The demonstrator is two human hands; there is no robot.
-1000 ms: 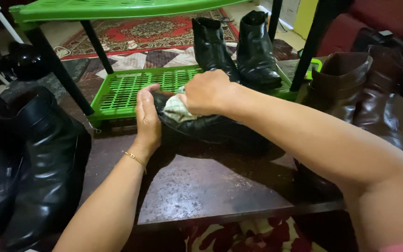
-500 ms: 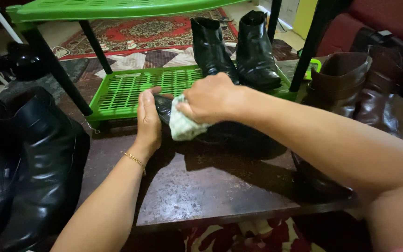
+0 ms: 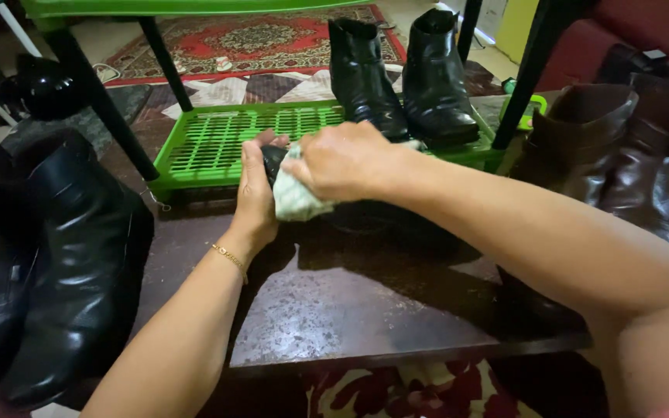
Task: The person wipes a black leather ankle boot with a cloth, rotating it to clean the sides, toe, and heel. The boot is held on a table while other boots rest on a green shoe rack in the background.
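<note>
— So, where is the boot exactly?

— The black boot (image 3: 373, 220) lies on its side on the dark counter (image 3: 350, 310), just in front of the green rack shelf (image 3: 210, 143). The left hand (image 3: 255, 193) cups its toe end, fingers curled around the leather. The right hand (image 3: 346, 159) presses a pale cloth (image 3: 296, 197) onto the upper, fingers bunched tight on the fabric.

— How would it handle?

— I'd judge the leather soft in the shaft and stiffer at toe and heel, so those ends make the firmer hold. The glossy surface looks slippery, which may be why the left hand braces it. It seems moderately heavy, not fragile. The cloth is limp and light, best kept wadded.

— Anything close by?

— Two black ankle boots (image 3: 400, 73) stand upright on the rack, brown boots (image 3: 605, 155) stand to the right, and more black boots (image 3: 63, 255) sit to the left on the counter.
</note>
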